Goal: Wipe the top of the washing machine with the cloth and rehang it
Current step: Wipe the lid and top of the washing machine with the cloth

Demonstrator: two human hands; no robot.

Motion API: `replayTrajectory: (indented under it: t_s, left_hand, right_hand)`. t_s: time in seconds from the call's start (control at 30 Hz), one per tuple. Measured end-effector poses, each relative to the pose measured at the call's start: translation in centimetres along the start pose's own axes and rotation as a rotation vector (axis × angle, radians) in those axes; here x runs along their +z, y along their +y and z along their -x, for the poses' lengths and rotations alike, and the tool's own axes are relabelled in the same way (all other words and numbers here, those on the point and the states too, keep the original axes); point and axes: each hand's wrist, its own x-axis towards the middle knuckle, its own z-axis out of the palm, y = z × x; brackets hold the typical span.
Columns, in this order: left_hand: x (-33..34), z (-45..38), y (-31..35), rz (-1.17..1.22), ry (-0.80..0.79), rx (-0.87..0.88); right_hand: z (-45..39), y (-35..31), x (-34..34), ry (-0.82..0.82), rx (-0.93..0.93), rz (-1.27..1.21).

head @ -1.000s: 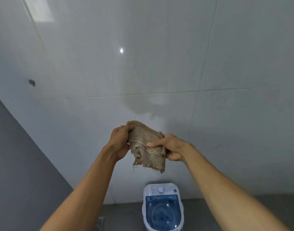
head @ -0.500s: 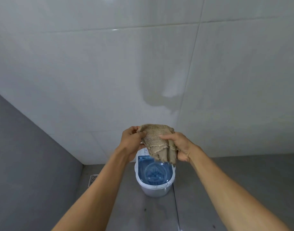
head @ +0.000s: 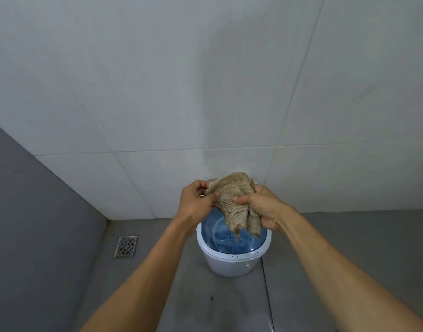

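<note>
**Tiled corner, small washer below the hands**

White wall tiles [head: 157, 80] meet grey floor [head: 349, 248]; a steel floor drain [head: 126, 246] lies at eight o'clock. Both left hand [head: 196, 204] and right hand [head: 263, 207] grip the bunched burlap cloth [head: 234, 200] above the mini washing machine [head: 229, 262] with its blue lid.
</note>
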Motion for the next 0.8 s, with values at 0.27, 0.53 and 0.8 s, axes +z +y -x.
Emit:
replayTrajectory:
  t_s: [0.27,0.53,0.8]
  left_hand:
    - [0.1,-6.3,-11.2,-0.14,0.05,0.137]
    - [0.3,-9.0,-21.6,-0.491,0.259,0.534]
    - [1.9,-8.5,-25.8,-0.732,0.262,0.566]
  right_hand:
    - [-8.9,7.0,-2.0,0.029,-0.082,0.132]
    - [-13.4,10.5,-4.0,0.131,-0.241,0.234]
    - [-12.4,9.9,-5.7,0.163,-0.349,0.074]
